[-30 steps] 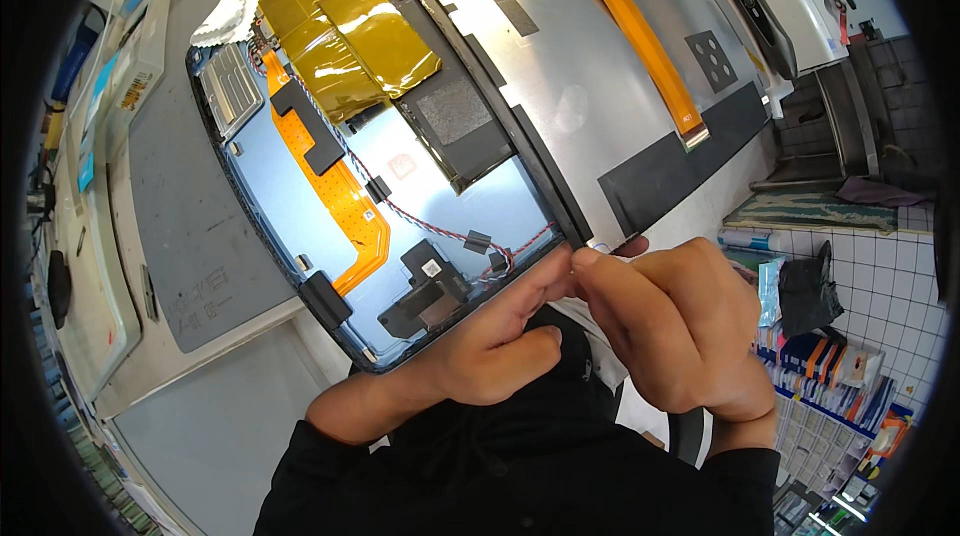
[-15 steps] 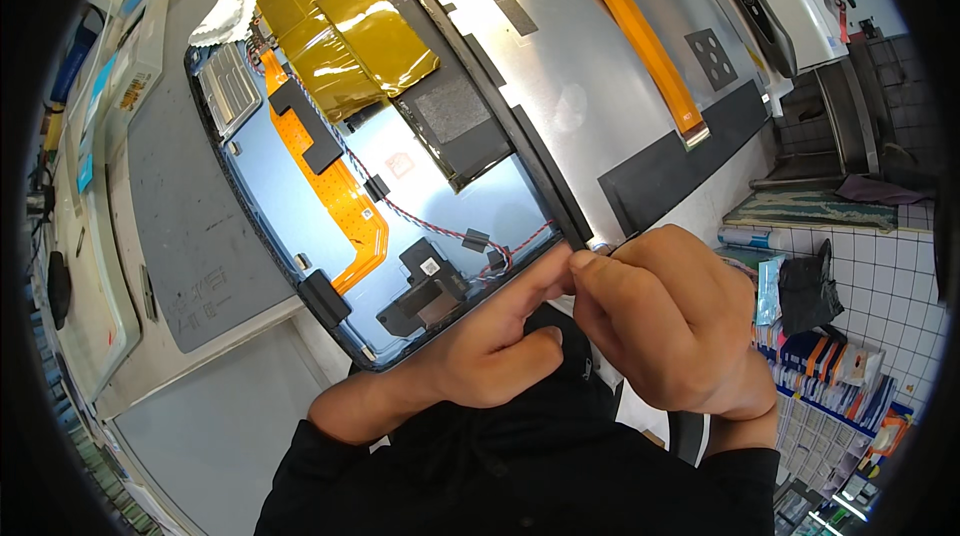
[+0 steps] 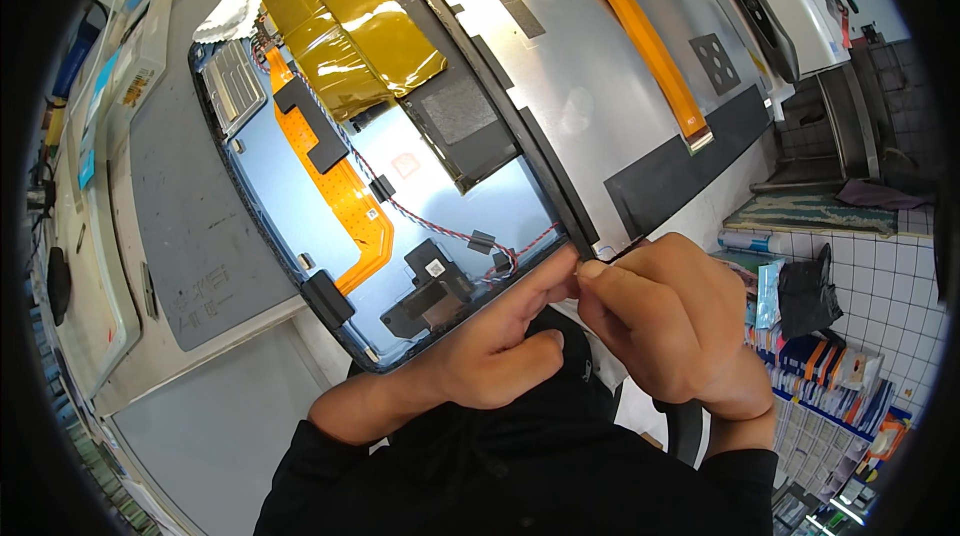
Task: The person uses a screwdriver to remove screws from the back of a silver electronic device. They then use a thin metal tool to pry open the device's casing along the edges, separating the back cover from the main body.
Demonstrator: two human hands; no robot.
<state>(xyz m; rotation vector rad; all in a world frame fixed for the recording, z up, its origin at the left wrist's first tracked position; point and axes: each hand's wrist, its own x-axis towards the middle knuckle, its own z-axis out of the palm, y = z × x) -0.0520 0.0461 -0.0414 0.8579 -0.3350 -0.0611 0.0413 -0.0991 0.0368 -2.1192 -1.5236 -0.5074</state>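
An opened tablet lies in two halves. Its blue back housing (image 3: 330,291) carries an orange flex cable (image 3: 345,201), twisted red and blue wires, a black speaker (image 3: 430,291) and gold tape (image 3: 360,36). Along the housing's near edge, my left hand (image 3: 500,351) holds on, index finger stretched along the rim and thumb bent below; its other fingers are hidden. At the corner where the halves meet, my right hand (image 3: 665,321) is closed in a pinch. Thumb and index finger press together beside a small shiny bit; what they grip is hidden. To the right is the silver screen panel (image 3: 590,86).
Under the tablet lies a grey mat (image 3: 190,226). A crumpled white cloth (image 3: 232,4) sits at the housing's far left corner. Clear plastic trays (image 3: 115,266) line the left side. At the right are a black handheld device (image 3: 760,21) and a shelf of packets (image 3: 830,366).
The tablet has shifted slightly to the right. My right hand stays pinched at the corner, its knuckles turned a little. My left hand keeps nearly the same place.
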